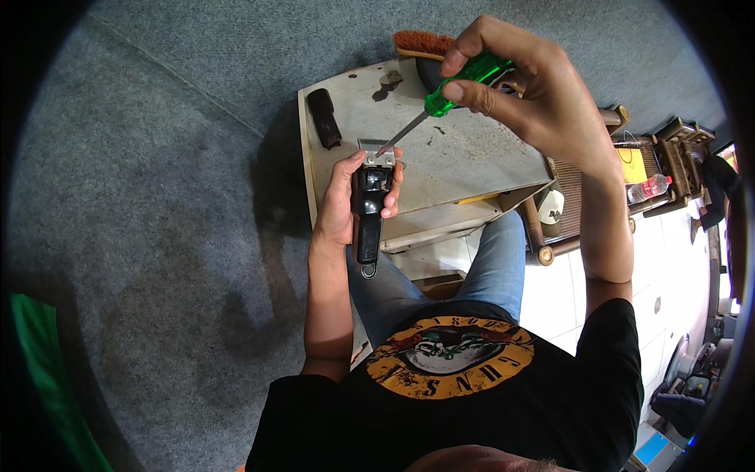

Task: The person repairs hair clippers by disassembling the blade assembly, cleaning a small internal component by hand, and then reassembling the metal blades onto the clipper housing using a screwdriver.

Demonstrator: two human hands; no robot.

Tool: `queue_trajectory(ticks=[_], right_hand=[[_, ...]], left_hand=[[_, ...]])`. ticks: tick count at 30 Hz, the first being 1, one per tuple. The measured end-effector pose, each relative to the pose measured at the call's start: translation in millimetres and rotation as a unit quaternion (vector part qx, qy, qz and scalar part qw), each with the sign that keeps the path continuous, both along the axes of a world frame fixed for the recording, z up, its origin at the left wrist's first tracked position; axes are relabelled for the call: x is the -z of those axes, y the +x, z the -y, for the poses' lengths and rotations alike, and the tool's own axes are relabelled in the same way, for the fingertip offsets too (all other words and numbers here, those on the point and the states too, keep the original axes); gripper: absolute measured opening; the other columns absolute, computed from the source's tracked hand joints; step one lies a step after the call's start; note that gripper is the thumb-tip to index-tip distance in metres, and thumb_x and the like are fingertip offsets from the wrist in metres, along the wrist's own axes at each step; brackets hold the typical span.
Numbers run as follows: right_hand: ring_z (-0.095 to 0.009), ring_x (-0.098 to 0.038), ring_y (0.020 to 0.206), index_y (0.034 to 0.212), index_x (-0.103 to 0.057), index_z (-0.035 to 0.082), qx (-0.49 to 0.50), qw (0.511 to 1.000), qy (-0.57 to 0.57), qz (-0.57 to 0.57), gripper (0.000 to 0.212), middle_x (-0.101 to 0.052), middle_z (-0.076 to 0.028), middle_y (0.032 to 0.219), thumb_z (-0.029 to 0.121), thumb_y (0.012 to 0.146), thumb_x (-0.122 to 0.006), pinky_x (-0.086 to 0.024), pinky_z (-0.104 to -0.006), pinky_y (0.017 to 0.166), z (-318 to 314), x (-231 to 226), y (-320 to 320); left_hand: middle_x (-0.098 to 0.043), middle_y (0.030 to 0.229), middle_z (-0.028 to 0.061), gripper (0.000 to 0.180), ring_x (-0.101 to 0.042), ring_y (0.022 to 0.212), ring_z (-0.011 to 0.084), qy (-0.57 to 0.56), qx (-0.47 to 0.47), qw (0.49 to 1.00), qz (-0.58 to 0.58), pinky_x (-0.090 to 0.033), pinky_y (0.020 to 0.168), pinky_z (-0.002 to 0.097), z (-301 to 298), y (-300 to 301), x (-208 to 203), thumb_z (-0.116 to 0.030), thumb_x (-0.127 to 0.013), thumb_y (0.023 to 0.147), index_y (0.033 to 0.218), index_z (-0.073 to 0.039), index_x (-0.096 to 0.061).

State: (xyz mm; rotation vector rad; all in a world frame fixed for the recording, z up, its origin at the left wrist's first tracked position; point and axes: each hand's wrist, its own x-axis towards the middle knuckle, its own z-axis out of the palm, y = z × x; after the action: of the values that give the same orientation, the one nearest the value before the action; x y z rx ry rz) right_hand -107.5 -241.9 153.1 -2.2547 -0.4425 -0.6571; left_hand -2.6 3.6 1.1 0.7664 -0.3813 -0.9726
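A black hair clipper (372,206) lies upright in my left hand (341,198), its metal blade end pointing away from me and its hanging loop toward my lap. The fingers and thumb wrap round its sides near the blade (370,157). My right hand (525,90) is closed on the green handle of a screwdriver (469,82). The shaft slants down to the left, and its tip is at the blade plate, by the screws; whether it sits in a screw slot I cannot tell. Beyond the clipper, a dark brown clipper cover (323,118) lies on the table.
The worn wooden table (464,161) has an open drawer front facing me. At its far edge lies a brush with reddish bristles (423,42). To the right stands a bamboo bench (578,200) with a cap (551,206), a plastic bottle (650,188) and a yellow item (631,166).
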Motion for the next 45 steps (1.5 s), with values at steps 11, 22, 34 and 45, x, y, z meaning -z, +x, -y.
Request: queue_trajectory(ticks=[11,22,34,45], right_hand=[[-0.015,-0.073,0.098,0.107,-0.069,0.002,-0.016,1.0,0.006,0.005,0.023,-0.071,-0.005,0.103,0.016,0.092,-0.08,-0.06,-0.0293,0.083,0,4,1],[-0.015,-0.071,0.098,0.106,-0.069,0.002,-0.013,1.0,-0.019,0.021,0.02,-0.07,-0.004,0.102,0.013,0.092,-0.079,-0.059,-0.0293,0.083,0,3,1],[-0.02,-0.068,0.1,0.1,-0.071,0.002,-0.069,0.99,-0.11,0.055,0.016,-0.067,-0.007,0.099,0.014,0.092,-0.078,-0.057,-0.0366,0.086,8,-3,5],[-0.025,-0.073,0.077,0.105,-0.067,0.002,0.033,0.983,-0.171,0.058,0.034,-0.072,-0.011,0.093,0.031,0.091,-0.078,-0.056,-0.0376,0.065,-6,-10,-5]], left_hand=[[-0.066,0.097,0.0105,0.054,-0.06,0.069,0.0134,0.005,0.001,1.0,0.014,-0.05,0.056,0.0285,0,0,0,-0.045,-0.041,0.108,0.129,0.002,-0.058],[-0.064,0.101,0.0134,0.057,-0.06,0.07,0.0156,-0.003,0.001,1.0,0.003,-0.049,0.055,0.0296,-1,2,5,-0.045,-0.043,0.108,0.131,0.004,-0.057],[-0.066,0.096,0.0101,0.052,-0.06,0.068,0.0136,0.017,-0.009,1.0,0.007,-0.05,0.057,0.0291,0,-1,1,-0.045,-0.042,0.108,0.127,0.001,-0.059],[-0.066,0.095,0.0103,0.052,-0.06,0.068,0.0142,0.024,-0.017,1.0,0.01,-0.05,0.057,0.0299,1,-1,4,-0.044,-0.044,0.109,0.129,0.002,-0.059]])
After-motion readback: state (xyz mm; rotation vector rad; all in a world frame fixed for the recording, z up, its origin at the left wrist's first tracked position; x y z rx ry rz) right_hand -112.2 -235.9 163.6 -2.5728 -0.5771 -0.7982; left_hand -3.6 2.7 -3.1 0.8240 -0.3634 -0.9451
